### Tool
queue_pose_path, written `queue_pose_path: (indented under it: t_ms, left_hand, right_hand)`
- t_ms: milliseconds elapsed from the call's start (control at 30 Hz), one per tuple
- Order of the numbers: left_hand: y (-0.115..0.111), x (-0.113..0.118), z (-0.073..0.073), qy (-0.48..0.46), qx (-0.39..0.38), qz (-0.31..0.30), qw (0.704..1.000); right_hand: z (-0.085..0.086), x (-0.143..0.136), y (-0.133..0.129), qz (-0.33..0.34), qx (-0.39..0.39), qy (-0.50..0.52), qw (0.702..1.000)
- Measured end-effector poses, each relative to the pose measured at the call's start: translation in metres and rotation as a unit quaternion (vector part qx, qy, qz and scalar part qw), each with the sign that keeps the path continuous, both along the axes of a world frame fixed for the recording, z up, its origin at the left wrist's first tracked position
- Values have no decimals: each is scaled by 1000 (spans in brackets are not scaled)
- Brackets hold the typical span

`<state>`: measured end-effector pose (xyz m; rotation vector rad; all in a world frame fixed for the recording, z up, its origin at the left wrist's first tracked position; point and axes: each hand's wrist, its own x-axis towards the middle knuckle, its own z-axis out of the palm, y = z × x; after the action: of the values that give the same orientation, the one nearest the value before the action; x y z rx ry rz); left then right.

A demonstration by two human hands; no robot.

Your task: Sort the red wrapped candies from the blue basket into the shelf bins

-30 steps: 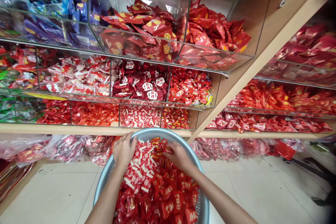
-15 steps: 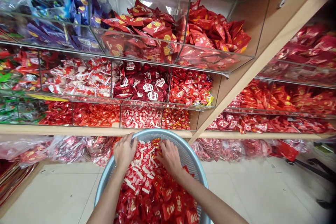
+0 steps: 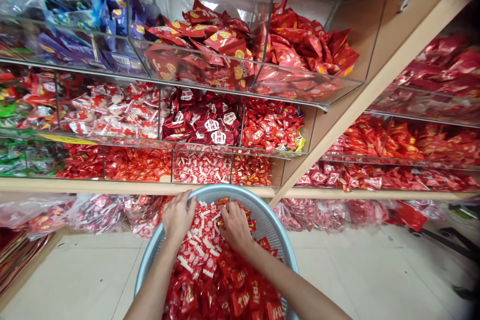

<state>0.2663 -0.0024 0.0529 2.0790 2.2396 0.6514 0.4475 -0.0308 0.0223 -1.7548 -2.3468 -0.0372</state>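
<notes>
A light blue plastic basket (image 3: 275,217) holds wrapped candies of different kinds. My left hand (image 3: 179,217) grips its left rim, fingers bent over the edge. Inside, my right hand (image 3: 235,225) is curled down on the candies, its fingertips partly hidden among them. Left of it lie red-and-white wrapped candies (image 3: 200,240) with pale twisted ends. Small red-and-gold candies (image 3: 250,216) show just beyond and to the right of its knuckles. Larger shiny red packets (image 3: 240,292) fill the near side, partly covered by my right forearm.
Clear-fronted shelf bins (image 3: 210,130) of wrapped sweets rise beyond the basket. A wooden upright (image 3: 360,90) separates them from more bins on the right. Plastic bags of sweets (image 3: 99,215) lie under the bottom shelf. Pale floor tiles (image 3: 337,270) surround the basket.
My right hand has shifted left across the candies and its fingers have curled more. More red-and-gold candies now show to its right. My left hand stays on the rim.
</notes>
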Motion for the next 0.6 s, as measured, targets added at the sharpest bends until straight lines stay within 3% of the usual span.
queue_pose_path:
  t_ms: [167, 300, 467, 600]
  left_hand:
    - [0, -1, -1, -1, 3, -1, 1000]
    - [-1, -1, 0, -5, 3, -1, 1000]
    - [-1, 0, 1, -13, 1, 0, 1000]
    - [0, 0, 1, -5, 2, -2, 1000]
  right_hand:
    - [1, 3, -2, -6, -6, 32, 999]
    - [19, 15, 7, 5, 5, 101, 995]
    - [49, 45, 53, -25, 40, 190, 981]
    - [48, 65, 104, -112, -20, 216, 970]
